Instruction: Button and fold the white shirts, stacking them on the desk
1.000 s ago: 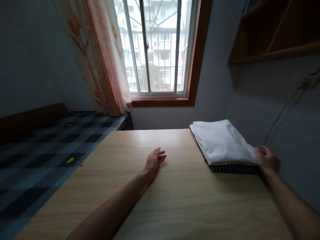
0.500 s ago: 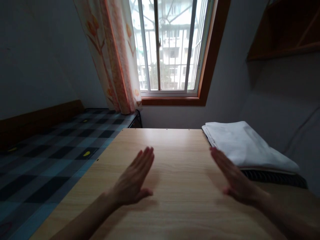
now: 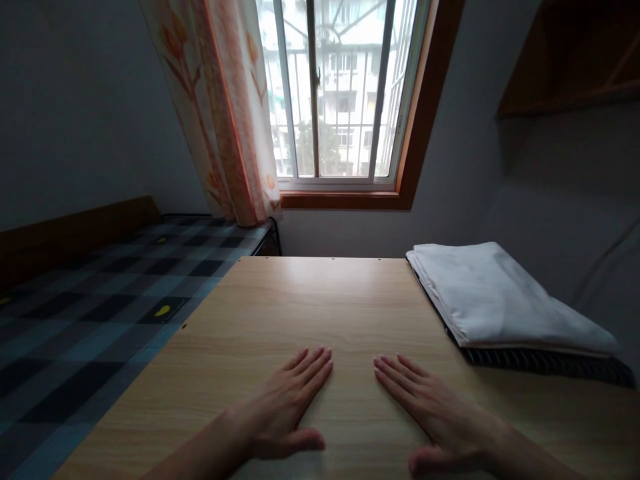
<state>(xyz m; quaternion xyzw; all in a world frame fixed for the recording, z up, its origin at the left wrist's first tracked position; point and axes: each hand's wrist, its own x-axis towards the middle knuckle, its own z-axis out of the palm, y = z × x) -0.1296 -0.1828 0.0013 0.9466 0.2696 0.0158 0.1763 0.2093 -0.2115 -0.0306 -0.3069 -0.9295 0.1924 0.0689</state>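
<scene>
Both hands rest palm down on a light wood-grain tabletop (image 3: 320, 300). My left hand (image 3: 290, 407) lies flat at the lower middle, its fingers stretched forward and its thumb pointing right. A short way to its right, my right hand (image 3: 435, 413) lies flat too, with its fingers angled toward the left one. Neither hand holds anything, and a strip of bare wood separates their fingertips. Nearest to the right hand is a folded white cloth (image 3: 500, 293), lying on a dark ribbed item (image 3: 550, 363) at the table's right side.
Left of the table stands a bed with a dark checked cover (image 3: 115, 293). A flowered curtain (image 3: 225, 120) hangs beside the barred window (image 3: 345, 100) beyond the table. A wooden wall shelf (image 3: 575, 60) juts out at the upper right.
My hands have come down and closer to me, and closer together. They were hovering over the wood, farther apart; now they lie on it.
</scene>
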